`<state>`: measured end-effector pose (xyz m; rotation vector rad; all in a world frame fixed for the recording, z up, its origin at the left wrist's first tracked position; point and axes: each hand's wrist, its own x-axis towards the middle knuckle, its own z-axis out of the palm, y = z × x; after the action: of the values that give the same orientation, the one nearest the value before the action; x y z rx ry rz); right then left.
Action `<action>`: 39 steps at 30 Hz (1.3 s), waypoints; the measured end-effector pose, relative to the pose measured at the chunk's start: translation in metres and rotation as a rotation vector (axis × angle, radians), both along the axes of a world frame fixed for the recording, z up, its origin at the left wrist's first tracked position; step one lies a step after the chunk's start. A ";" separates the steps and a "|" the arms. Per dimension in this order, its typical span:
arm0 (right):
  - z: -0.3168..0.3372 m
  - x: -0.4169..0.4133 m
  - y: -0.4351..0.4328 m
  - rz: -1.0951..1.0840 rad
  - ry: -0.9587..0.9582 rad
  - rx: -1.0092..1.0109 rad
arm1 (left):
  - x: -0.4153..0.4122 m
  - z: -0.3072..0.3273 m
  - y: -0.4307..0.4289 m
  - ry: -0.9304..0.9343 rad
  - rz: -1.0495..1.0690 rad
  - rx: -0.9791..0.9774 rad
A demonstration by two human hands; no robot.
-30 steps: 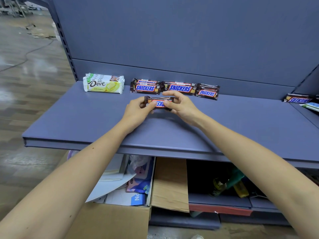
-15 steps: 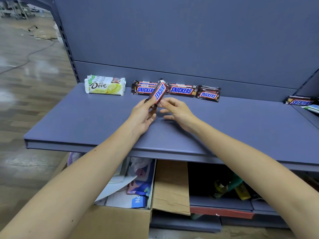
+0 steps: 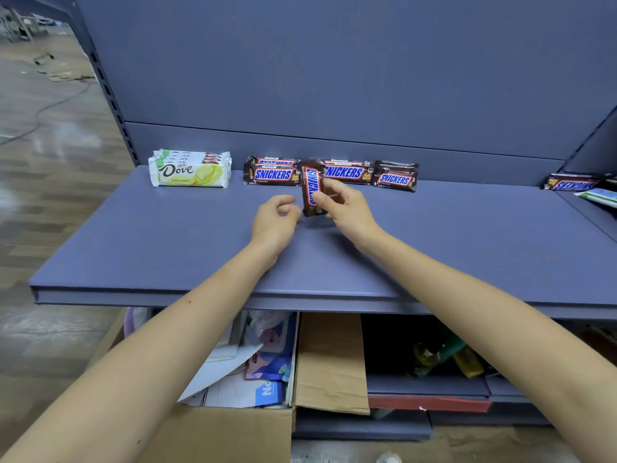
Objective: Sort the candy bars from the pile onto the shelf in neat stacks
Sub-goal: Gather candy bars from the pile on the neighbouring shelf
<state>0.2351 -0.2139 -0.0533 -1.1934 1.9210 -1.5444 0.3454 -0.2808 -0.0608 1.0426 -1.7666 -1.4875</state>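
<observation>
bar turned on end and passed to right hand, not yet stacked

a grey-blue shelf [image 3: 167,248] runs wall to wall in front of a matching back panel [image 3: 334,78]; a cardboard box [image 3: 217,432] stands on the floor beneath. along the rear of the shelf lie a dove stack [image 3: 190,170] at left, then three snickers stacks [image 3: 272,173] side by side. the remaining pile [image 3: 572,183] sits well apart at the far right edge.

change noted: a second ago both hands held the bar flat, lengthwise. it has since been swung upright and handed across. the held snickers bar [image 3: 312,188] now stands on end, just in front of the gap between the left and middle stacks, its lower end close to the shelf. judgement: it must be turned flat again before it joins a stack.

right hand [image 3: 347,212]: thumb and fingers narrow, pinching the bar's lower half.

left hand [image 3: 275,217]: released, fingers loosely curled on nothing, just beside the bar; contact cannot be told.
</observation>
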 end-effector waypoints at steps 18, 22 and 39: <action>0.001 -0.129 0.055 -0.179 0.358 0.332 | -0.095 -0.011 0.022 -0.383 -0.153 -0.514; 0.010 -0.146 0.037 -0.065 0.511 0.376 | -0.089 -0.003 0.009 -0.483 -0.126 -0.590; 0.003 -0.196 0.043 -0.103 0.669 0.423 | -0.121 -0.004 0.031 -0.680 -0.371 -0.774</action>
<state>0.0389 -0.1708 -0.0501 -1.5429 2.5846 -0.7401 0.2244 -0.2495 -0.0643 0.8610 -2.8016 -0.4749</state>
